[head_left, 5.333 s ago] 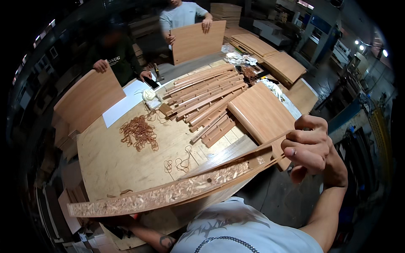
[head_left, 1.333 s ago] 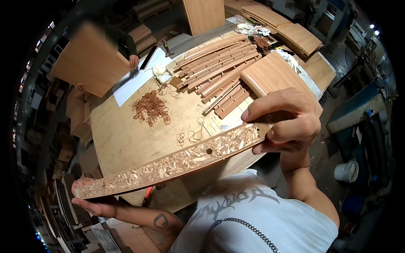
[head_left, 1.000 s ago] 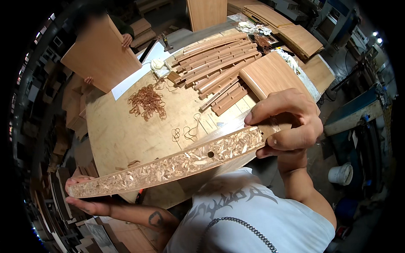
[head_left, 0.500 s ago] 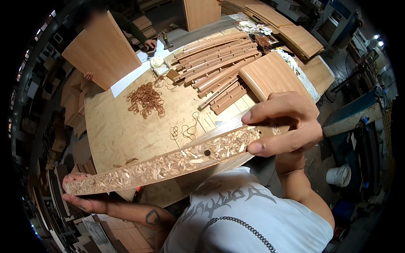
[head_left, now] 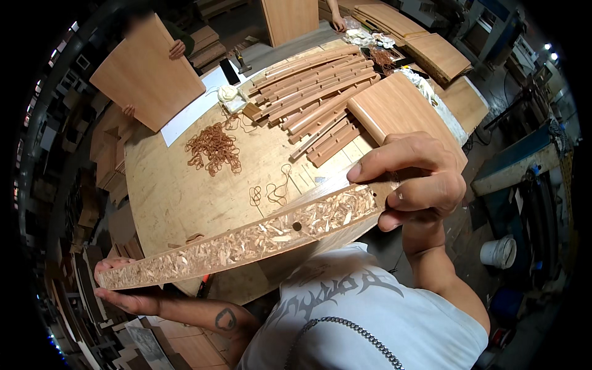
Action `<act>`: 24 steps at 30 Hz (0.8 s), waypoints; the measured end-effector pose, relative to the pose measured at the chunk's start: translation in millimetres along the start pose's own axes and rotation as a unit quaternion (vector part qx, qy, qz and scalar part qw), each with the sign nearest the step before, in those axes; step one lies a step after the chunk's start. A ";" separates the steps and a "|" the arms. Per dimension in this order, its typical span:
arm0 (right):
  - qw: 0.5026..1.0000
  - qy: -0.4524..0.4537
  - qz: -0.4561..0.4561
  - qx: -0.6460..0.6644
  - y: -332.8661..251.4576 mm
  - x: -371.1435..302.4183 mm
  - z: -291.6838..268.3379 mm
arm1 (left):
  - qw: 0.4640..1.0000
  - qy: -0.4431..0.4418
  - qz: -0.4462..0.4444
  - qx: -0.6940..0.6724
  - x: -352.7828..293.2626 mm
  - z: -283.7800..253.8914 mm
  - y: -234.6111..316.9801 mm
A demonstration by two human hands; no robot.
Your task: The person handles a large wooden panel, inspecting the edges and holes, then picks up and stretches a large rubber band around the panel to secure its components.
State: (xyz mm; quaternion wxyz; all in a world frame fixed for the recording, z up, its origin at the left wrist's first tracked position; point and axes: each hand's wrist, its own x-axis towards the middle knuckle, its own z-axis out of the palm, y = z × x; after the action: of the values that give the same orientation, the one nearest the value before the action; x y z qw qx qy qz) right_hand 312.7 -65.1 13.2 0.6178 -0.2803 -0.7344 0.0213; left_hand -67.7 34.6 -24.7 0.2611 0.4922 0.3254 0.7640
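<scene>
Particleboard panel (head_left: 246, 250) gripped at both ends, raw edge upward

Through the head camera, I see my left hand (head_left: 139, 300) cupped around the panel's left end and my right hand (head_left: 425, 179) pinching its right end, fingers on both faces. The panel slants in front of my chest, by the near side of the pale workbench (head_left: 160, 203). A dark drilled hole (head_left: 297, 227) shows in its flaked edge. Whether it truly curves or the lens bends it, I cannot tell.

To hold it well, I judge both ends need even support — level wrists, light pressure on crumbly edges — and clearance from the rubber bands (head_left: 213, 148) and pegged wooden strips (head_left: 311, 92).

Grey, ornate lettering (head_left: 345, 295) crosses my white T-shirt (head_left: 382, 320); I make out no label on the panel or white sheet (head_left: 187, 117).
</scene>
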 end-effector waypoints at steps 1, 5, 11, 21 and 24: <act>1.000 -0.005 -0.005 0.002 1.1 0.5 -0.6 | 1.000 -0.002 0.002 0.005 -0.4 0.3 0.5; 1.000 0.002 -0.005 0.009 0.4 -1.1 -0.8 | 1.000 -0.012 0.002 0.010 -0.7 2.0 0.7; 1.000 -0.016 0.020 0.006 -2.6 -1.7 -1.0 | 0.999 -0.029 0.015 0.006 1.7 -7.1 -3.6; 0.999 0.024 -0.040 0.026 14.2 -2.8 1.3 | 0.999 -0.020 0.028 0.009 5.3 -0.7 -1.9; 0.994 0.034 -0.036 0.093 27.2 -11.1 -11.8 | 0.999 0.019 0.020 0.025 5.1 15.2 -6.3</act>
State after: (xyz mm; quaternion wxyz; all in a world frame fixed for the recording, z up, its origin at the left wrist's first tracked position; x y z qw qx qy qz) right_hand 334.9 -50.7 -4.3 0.6659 -0.1960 -0.7175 0.0575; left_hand -55.1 46.0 -21.9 0.2271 0.4903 0.3391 0.7701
